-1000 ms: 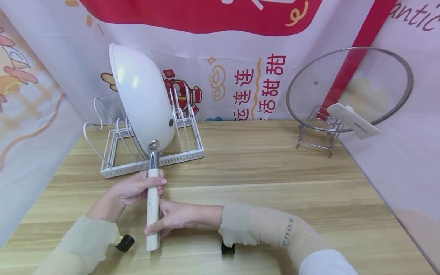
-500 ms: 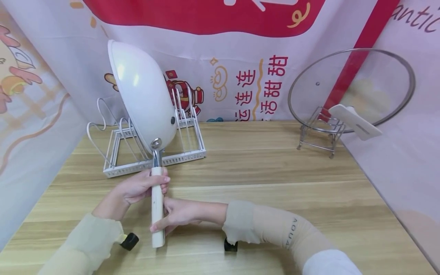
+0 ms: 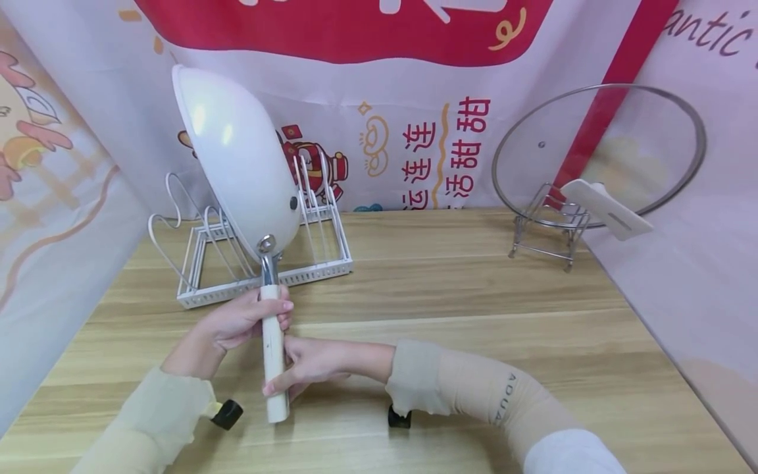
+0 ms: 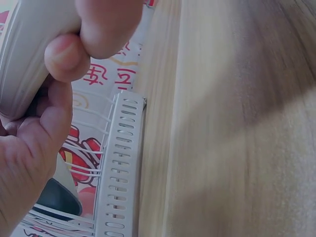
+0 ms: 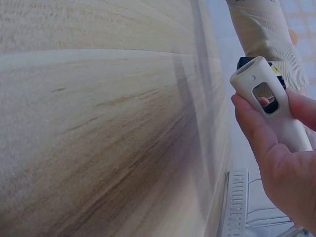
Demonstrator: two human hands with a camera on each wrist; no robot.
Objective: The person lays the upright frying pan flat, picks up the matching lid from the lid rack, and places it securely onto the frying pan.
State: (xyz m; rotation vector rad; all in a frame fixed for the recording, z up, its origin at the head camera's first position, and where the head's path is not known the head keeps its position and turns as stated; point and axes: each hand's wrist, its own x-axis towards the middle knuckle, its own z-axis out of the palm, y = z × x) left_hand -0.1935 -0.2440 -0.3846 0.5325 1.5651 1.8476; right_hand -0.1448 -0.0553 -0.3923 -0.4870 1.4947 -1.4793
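Observation:
A white wok [image 3: 243, 151] stands on its edge, tilted to the left, in a white wire rack [image 3: 320, 271] at the left of the table. Its pale handle [image 3: 273, 355] points toward me. My left hand [image 3: 249, 319] grips the handle near its metal neck, thumb across the top. Lower down, nearer the free end, my right hand [image 3: 314, 362] holds the same handle from the right. In the right wrist view the handle's end [image 5: 271, 98] shows an oblong hole between thumb and fingers. How the wok's lower edge sits among the wires is partly hidden.
At the back right, a glass lid [image 3: 598, 151] leans upright in a small metal stand [image 3: 545, 247]. A white spatula [image 3: 608, 207] with a slot rests in front of the lid. Printed cloth [image 3: 379, 92] hangs behind the wooden table [image 3: 474, 289].
The wok has tipped slightly further left, and its handle end has swung a little right and away from me. Both hands keep their hold and move with it.

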